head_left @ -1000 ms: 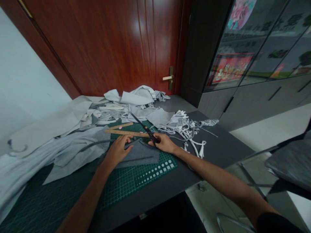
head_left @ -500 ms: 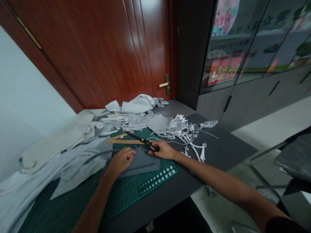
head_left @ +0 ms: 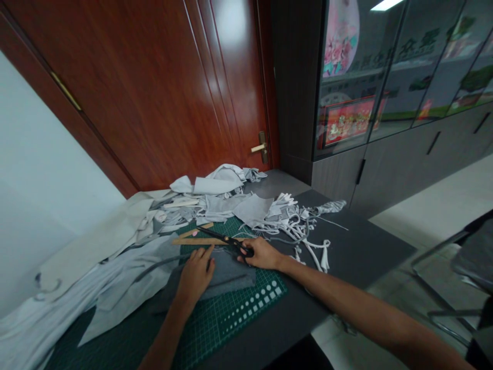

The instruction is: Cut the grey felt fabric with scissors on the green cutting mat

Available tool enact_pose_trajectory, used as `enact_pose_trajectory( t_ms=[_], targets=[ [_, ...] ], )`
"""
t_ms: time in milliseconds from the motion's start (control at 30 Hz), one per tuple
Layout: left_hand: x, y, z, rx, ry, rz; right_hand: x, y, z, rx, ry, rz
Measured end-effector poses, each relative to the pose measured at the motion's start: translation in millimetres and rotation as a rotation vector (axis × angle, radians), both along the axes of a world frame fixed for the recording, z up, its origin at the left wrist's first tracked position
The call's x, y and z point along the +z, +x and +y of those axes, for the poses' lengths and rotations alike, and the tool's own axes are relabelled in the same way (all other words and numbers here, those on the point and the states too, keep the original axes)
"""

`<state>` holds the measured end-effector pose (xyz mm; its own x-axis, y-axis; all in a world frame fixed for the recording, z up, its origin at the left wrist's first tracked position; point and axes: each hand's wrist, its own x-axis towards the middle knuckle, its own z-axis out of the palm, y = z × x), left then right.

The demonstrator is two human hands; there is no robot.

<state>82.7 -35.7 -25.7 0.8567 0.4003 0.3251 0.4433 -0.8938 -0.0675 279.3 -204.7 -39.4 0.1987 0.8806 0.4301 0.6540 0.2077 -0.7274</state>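
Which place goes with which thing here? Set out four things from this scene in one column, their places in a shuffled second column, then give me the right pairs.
Things:
1. Long black scissors
2. Flat wooden ruler
3. Grey fabric piece
4. Brass lever door handle

Places:
A. Under the left hand
B. Gripped in the right hand
C. On the dark red wooden door
D. Lying on the green cutting mat

Pairs: 1-B, 2-D, 3-A, 4-C

The left hand lies palm down with its fingers spread and pressing flat, its forearm rising from the bottom edge. The right hand is curled in a closed grip just beside it, wrist nearly straight, with the right forearm stretching in from the lower right.
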Motion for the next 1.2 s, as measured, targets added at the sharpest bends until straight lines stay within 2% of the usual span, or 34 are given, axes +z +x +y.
enact_pose_trajectory(
  t_ms=[167, 367, 567, 767, 1000, 1200],
  targets=[
    [-16.0, 0.3, 26.6, -0.055, -0.025, -0.169, -1.1, 0.7, 2.6, 0.002, 0.002, 0.024],
    [-22.0, 4.4, 41.6, -0.124, -0.059, -0.243, -2.7, 2.1, 1.6, 0.011, -0.004, 0.035],
    [-16.9, 6.1, 34.6, -0.241, -0.219, -0.271, -3.3, 3.0, -1.9, 0.019, -0.026, 0.038],
    [-9.1, 1.5, 21.7, -0.240, -0.441, -0.258, -5.9, 3.8, -3.5, 0.027, -0.075, 0.038],
    [2.9, -3.4, 5.6, -0.140, -0.490, -0.285, -11.7, 5.1, -6.4, 0.027, -0.083, 0.010],
    [2.7, -3.4, 4.8, -0.151, -0.537, -0.315, -7.5, 15.3, -11.8, 0.055, -0.067, -0.118]
  ],
)
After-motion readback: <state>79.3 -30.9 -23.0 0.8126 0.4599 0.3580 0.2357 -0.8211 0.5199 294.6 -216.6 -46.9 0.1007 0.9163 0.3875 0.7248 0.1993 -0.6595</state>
